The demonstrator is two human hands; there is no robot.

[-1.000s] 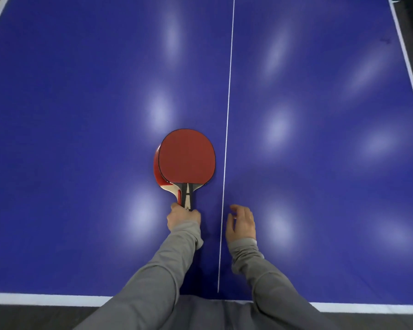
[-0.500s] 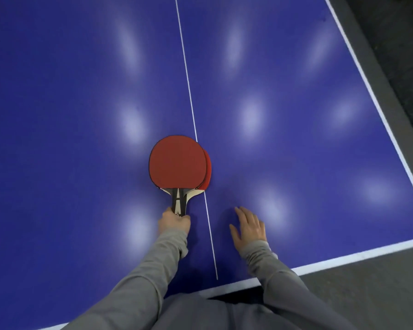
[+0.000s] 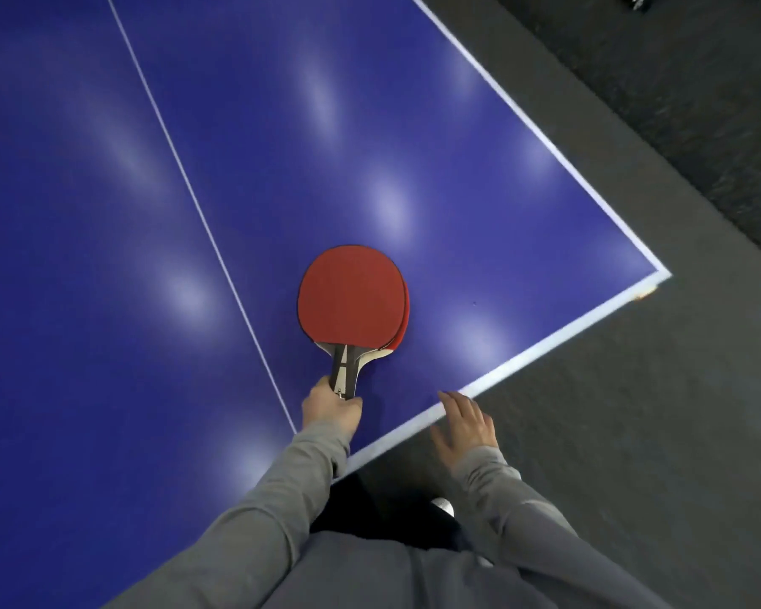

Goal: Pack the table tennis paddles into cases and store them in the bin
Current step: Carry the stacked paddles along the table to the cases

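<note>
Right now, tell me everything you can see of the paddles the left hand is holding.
Two table tennis paddles are stacked almost flush, red rubber faces up; the lower one shows only as a red sliver along the right edge. The top blade is round with a thin dark rim, and pale wood shows at the neck. The handle is dark with a light stripe, pointing towards the person. The left hand grips the handle ends. The stack is over the blue table, near its corner; whether it rests on it is unclear.
</note>
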